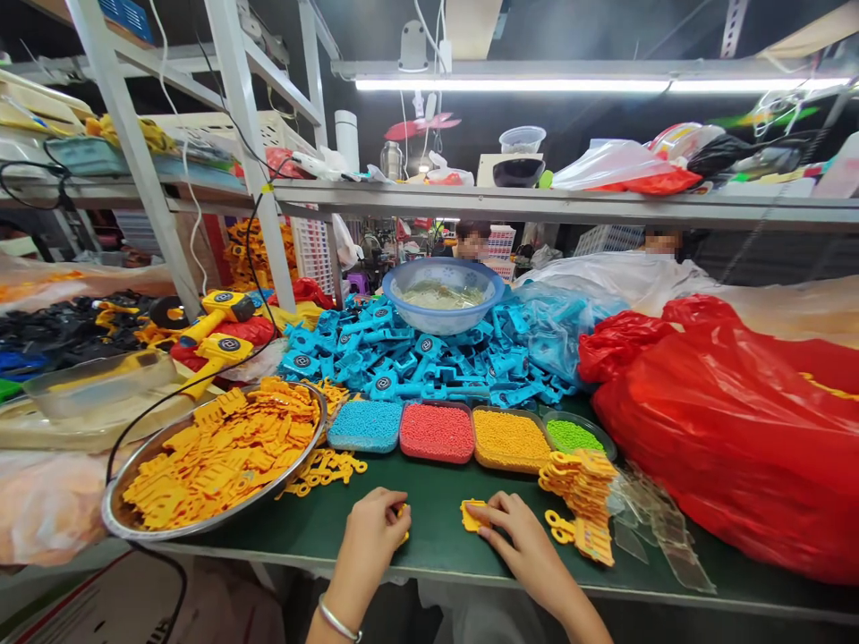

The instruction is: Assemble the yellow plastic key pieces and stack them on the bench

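My left hand [376, 528] is closed at the front of the green table [429, 486], fingertips pinched on a small yellow plastic piece [403, 525] mostly hidden by the fingers. A little to the right, my right hand [514, 529] grips a flat yellow plastic piece [472, 515] between thumb and fingers, low over the table. Beside that hand stands a stack of yellow plastic pieces [582, 492], one with a ring-ended handle sticking out. Beyond both hands sit trays of tiny beads: blue [364, 425], red [437, 432], yellow [511, 438] and green [574, 436].
At left, a metal bowl [201, 529] is heaped with yellow pieces; a black cable [175, 391] crosses it. Blue plastic parts [429, 358] pile up behind the trays, under a blue-rimmed basin [443, 315]. A red plastic bag [731, 438] and clear plastic strips [671, 528] lie at right.
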Tool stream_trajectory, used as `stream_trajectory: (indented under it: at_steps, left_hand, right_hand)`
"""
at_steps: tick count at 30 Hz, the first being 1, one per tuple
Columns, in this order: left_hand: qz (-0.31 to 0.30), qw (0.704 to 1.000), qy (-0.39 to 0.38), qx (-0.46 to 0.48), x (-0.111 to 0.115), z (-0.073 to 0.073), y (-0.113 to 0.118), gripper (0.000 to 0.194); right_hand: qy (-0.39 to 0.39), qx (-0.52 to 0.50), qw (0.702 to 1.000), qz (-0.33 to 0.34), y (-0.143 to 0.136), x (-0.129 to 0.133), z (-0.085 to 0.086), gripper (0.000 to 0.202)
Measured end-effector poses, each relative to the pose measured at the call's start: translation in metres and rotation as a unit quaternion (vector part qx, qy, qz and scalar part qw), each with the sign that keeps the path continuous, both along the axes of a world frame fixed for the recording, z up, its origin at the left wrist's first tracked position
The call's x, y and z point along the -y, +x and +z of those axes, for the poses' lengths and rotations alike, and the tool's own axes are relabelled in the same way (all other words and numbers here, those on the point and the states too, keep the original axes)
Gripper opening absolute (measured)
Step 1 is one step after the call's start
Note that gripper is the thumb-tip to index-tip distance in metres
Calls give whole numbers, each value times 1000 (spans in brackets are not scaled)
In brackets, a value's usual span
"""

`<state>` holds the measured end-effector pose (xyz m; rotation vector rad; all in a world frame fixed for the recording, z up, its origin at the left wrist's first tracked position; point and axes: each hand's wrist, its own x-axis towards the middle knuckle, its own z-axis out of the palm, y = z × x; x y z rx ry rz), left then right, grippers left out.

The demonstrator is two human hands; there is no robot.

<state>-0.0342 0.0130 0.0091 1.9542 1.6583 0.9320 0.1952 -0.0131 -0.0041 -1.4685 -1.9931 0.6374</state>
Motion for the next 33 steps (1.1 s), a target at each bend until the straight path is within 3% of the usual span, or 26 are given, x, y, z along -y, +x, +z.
stream_trajectory:
  at_steps: [6,10,16,23,28,33]
  left_hand:
    - [-76,962,-49,256,-10,-15,49,39]
    - [-62,943,-35,325,-18,-23,73,43]
    - [-19,962,32,271,-19,-23,79,29]
    - [11,966,37,257,-19,-21,83,28]
    - [29,980,59,188,-17,-20,88,19]
    - [45,989,86,113,-15,-19,89,17]
  right_hand:
    - [8,-17,1000,-13,-2,2,1,25]
    - [9,-22,1000,-11,0,1,0,25]
    - [15,-41,999,-25,0,0,-2,26]
    - [15,-53,998,-34,-1,0,-1,26]
    - [11,-58,997,-58,-1,1,-2,44]
    - [21,-46,996,-74,-2,0,-6,30]
